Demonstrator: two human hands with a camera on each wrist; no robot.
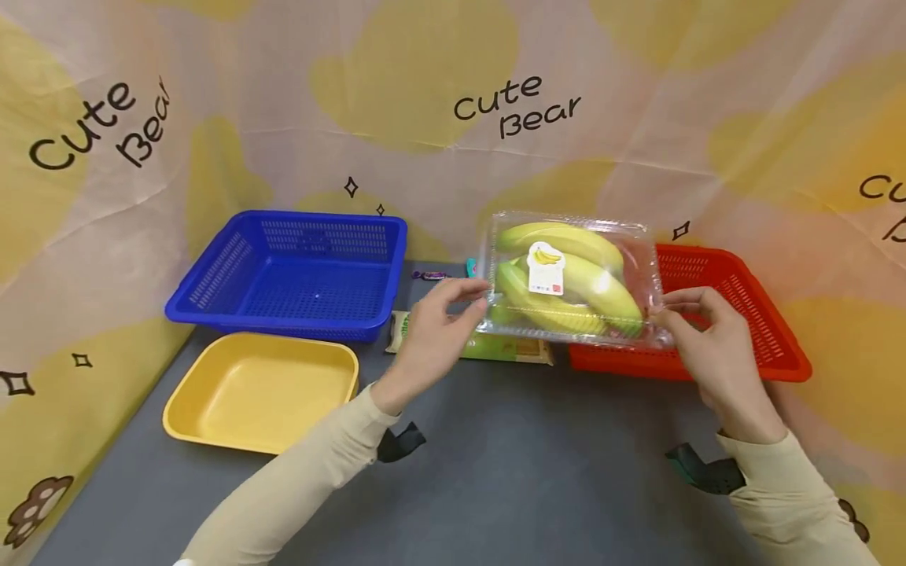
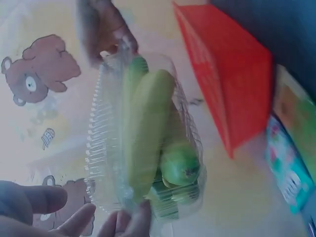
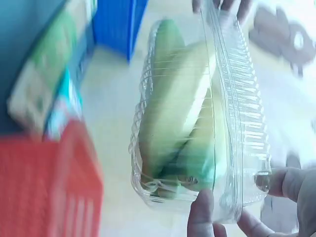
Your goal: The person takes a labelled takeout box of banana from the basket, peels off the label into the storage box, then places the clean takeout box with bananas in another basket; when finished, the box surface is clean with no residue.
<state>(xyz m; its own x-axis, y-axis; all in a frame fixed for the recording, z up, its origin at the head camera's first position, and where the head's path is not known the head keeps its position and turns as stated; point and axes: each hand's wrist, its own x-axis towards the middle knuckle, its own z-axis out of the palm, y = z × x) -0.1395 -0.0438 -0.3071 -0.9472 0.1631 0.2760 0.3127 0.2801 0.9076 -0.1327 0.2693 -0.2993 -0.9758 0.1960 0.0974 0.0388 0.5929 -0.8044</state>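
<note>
A clear plastic clamshell box (image 1: 642,263) of bananas (image 1: 566,240) is held up in the air, tilted towards me. Its lid is closed and carries a white banana label (image 1: 546,271). My left hand (image 1: 442,326) grips the box's left end, fingertips on the edge. With thumb and fingers my right hand (image 1: 715,342) pinches its lower right corner. Seen from the right wrist, the bananas (image 3: 173,108) show through the ribbed wall, and the right fingers (image 3: 201,212) touch the near end. The box hides part of the red basket (image 1: 760,314) and the table behind.
A blue basket (image 1: 311,295) stands at the back left, a yellow tray (image 1: 265,385) in front of it. Behind the box lie a long green-and-tan packet (image 1: 513,347), a purple-wrapped item (image 1: 430,276) and a teal packet (image 2: 289,168). Patterned cloth walls (image 1: 396,94) surround the grey table (image 1: 510,472).
</note>
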